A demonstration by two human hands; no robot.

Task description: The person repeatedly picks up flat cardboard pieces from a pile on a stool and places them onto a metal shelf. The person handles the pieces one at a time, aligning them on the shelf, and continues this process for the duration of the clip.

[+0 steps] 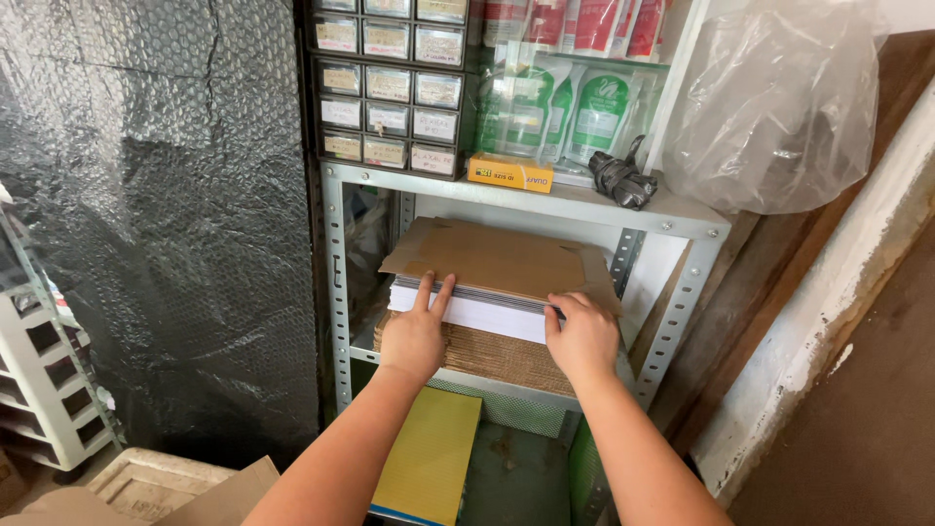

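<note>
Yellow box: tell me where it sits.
In the head view, the yellow box lies on top of the metal shelf, below the small drawers, left of a black bundle.

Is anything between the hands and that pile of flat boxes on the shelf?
Nothing visible stands between them. The left hand lies on the front edge of the pile of flat boxes, fingers reaching up to the brown cardboard sheet on top. The right hand touches the same edge. The front of the metal shelf is open.

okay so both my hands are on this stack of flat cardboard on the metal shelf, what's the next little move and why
Probably slide the flat cardboard stack straight toward you. Your left hand and right hand already press its front edge, and the metal shelf above leaves little room to lift.
</note>
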